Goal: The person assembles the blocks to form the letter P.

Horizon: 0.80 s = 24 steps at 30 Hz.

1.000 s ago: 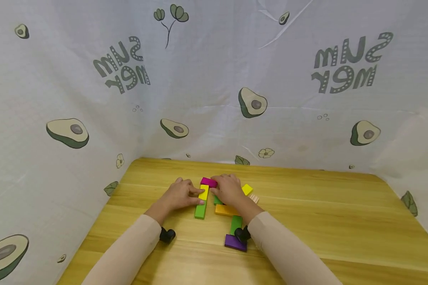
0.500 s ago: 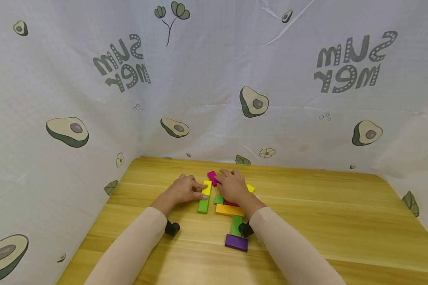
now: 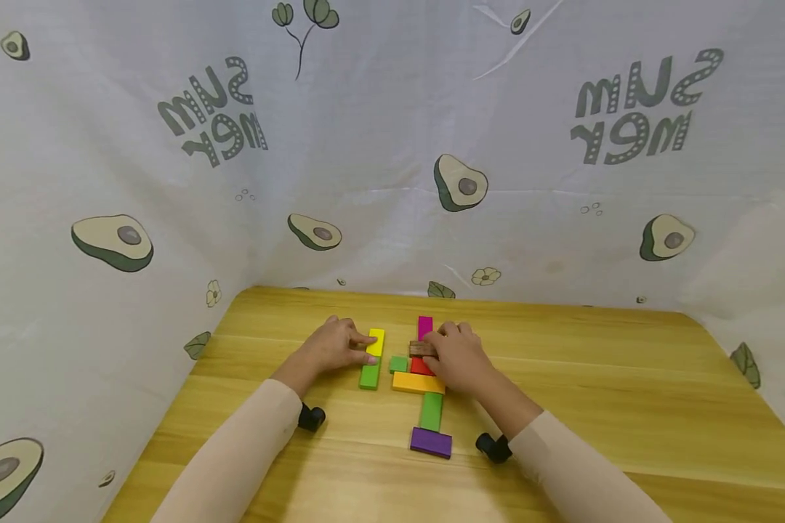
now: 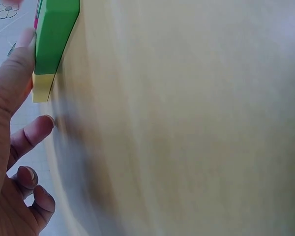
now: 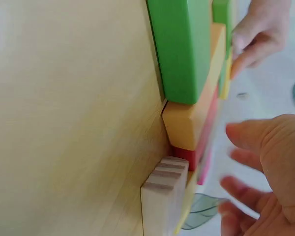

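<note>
My left hand (image 3: 330, 346) rests its thumb and index finger on top of a yellow block (image 3: 376, 340) and a green block (image 3: 369, 376), set end to end. The thumb lies along the green block (image 4: 56, 37) in the left wrist view; the other fingers are loosely curled. My right hand (image 3: 461, 357) hovers beside a brown block (image 3: 420, 349) and a red block (image 3: 419, 366), partly covering them. Its fingers (image 5: 248, 132) are spread and hold nothing in the right wrist view. A magenta block (image 3: 425, 327) stands beyond the brown one.
An orange block (image 3: 419, 383) lies nearer, with a small green block (image 3: 398, 365) by its left end. Another green block (image 3: 432, 412) and a purple block (image 3: 431, 442) extend toward me. A striped wooden block (image 5: 162, 196) shows beside the row. A patterned sheet (image 3: 392, 240) hangs behind the table.
The magenta block has moved right and turned to line up beyond the brown block. My right hand has moved right, uncovering the brown and red blocks. My left hand stays on its pair.
</note>
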{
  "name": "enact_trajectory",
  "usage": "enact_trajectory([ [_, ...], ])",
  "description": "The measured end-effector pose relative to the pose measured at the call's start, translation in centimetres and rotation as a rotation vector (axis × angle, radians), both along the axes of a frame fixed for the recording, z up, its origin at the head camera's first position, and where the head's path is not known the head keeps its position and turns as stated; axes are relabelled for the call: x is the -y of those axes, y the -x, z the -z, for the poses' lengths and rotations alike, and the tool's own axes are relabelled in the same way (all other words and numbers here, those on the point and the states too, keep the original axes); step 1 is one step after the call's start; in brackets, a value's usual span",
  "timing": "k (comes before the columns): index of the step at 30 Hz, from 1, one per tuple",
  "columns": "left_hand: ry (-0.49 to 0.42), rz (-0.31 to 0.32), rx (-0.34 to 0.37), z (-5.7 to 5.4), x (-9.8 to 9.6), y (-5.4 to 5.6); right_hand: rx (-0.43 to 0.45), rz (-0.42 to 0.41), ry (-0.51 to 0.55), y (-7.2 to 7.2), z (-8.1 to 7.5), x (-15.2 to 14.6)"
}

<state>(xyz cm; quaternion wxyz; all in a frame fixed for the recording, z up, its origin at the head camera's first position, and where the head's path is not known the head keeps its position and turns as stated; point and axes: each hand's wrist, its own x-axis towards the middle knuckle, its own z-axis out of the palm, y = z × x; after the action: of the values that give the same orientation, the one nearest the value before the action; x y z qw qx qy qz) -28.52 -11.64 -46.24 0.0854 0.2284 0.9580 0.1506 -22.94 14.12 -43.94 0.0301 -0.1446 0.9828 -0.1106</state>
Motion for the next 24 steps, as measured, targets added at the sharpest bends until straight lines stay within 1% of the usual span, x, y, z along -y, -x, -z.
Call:
enact_trajectory([
  [1, -0.006, -0.001, 0.0, 0.0, 0.1, -0.1, 0.001, -0.023, 0.018, -0.5, -0.2, -0.1],
  [3, -0.026, -0.002, 0.004, 0.0, 0.2, -0.2, 0.035, -0.051, 0.039, -1.4, -0.3, -0.3],
  [5, -0.046, -0.002, 0.006, 0.1, 0.3, -0.3, 0.086, -0.048, 0.05, -2.2, -0.2, -0.3],
  [7, -0.063, 0.001, 0.008, 0.2, 0.4, -0.4, 0.11, -0.028, 0.047, -2.7, 0.0, -0.1],
  [12, -0.102, 0.026, 0.011, 0.5, 0.6, -0.4, 0.127, 0.02, 0.045, -3.2, 0.4, 0.3],
  [16, -0.121, 0.029, 0.024, 0.6, 0.7, -0.3, 0.183, 0.025, 0.081, -3.5, 0.6, 0.7],
  [19, -0.135, 0.026, 0.026, 0.7, 0.7, -0.2, 0.209, -0.016, 0.108, -3.6, 0.8, 0.8],
  [22, -0.148, 0.023, 0.03, 0.7, 0.7, -0.2, 0.26, -0.109, 0.152, -3.5, 0.5, 0.8],
  [24, -0.152, 0.015, 0.039, 0.8, 0.6, -0.2, 0.317, -0.179, 0.151, -3.2, 0.1, 0.8],
])
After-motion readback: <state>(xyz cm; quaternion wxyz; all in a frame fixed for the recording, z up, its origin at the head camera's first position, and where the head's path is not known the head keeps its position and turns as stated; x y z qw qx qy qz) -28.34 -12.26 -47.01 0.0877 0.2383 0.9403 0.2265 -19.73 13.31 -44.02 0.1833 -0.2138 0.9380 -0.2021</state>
